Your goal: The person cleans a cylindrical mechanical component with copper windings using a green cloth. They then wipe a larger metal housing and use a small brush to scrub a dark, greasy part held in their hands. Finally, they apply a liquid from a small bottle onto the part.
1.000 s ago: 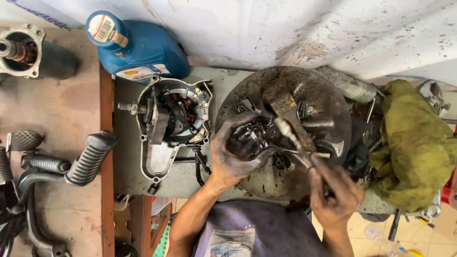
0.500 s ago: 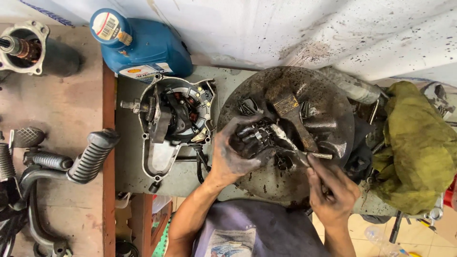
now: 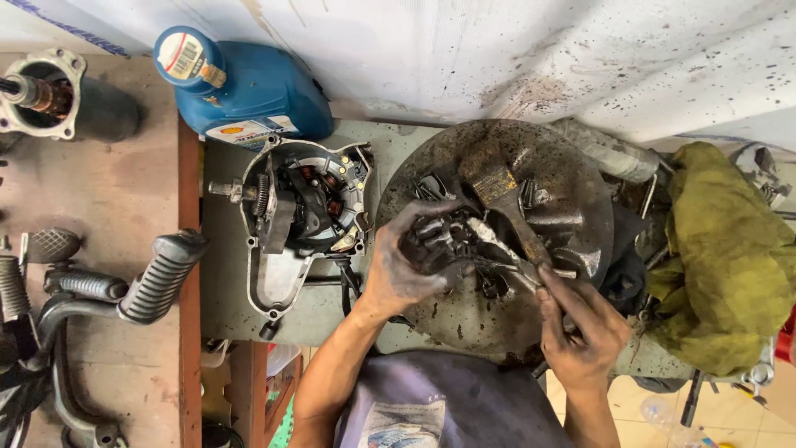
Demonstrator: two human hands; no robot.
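Head view: left hand (image 3: 402, 270), black w/ grease, is cupped round a small dark part (image 3: 439, 236), fingers curled tight on it, over the middle of a round greasy pan (image 3: 572, 174). Right hand (image 3: 580, 328) pinches a thin brush (image 3: 497, 245) by its handle; bristle end touches the part. Paintbrush (image 3: 506, 199) lies in the pan, just beyond the part, handle slanting toward the right hand. Pan sits on the grey bench (image 3: 220, 274), near its back edge. Engine cover (image 3: 303, 207) lies on the bench's left half, just beside the pan. Blue oil jug (image 3: 249, 83) at back left corner, against the wall. Green rag (image 3: 730, 249) at the right end. Footpegs (image 3: 157, 274) on the wooden table at left.
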